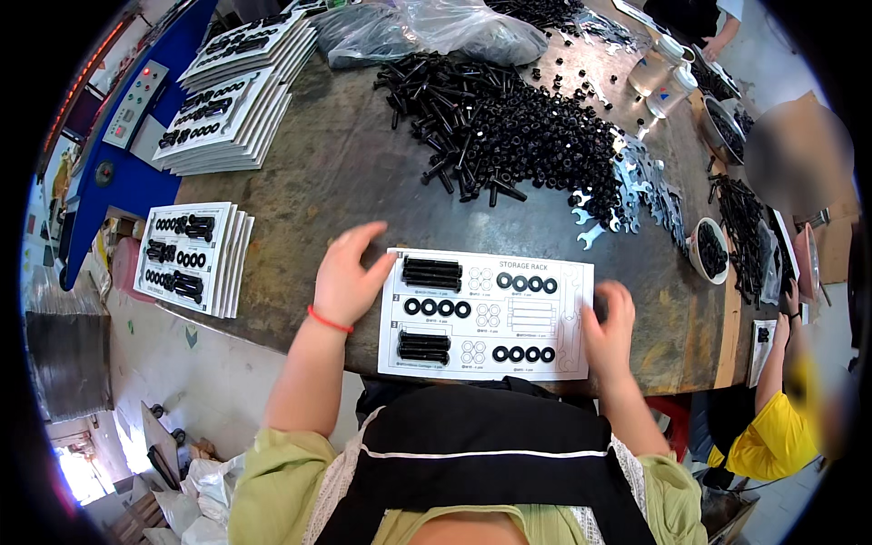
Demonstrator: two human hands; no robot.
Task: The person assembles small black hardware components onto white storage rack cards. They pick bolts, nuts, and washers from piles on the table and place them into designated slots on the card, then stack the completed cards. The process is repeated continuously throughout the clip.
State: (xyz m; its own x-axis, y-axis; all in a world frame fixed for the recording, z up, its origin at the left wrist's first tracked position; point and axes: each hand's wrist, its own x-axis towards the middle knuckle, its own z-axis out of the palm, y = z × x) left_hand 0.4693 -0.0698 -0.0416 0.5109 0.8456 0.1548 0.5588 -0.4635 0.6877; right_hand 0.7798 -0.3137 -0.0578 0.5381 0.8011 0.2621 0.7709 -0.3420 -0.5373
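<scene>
Printed hardware card (495,334) at the near edge of the table (318,173), long axis left to right between both hands. Left hand (350,277) by its left end, thumb and fingers apart; right hand (614,329) equally near the right end, grip unclear.

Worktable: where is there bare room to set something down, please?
Bare tabletop shows between the card stacks and the black bolts, and a smaller patch between the right hand and the white bowl. Crowded: the far middle, with bolts, nuts and wrenches.
</scene>
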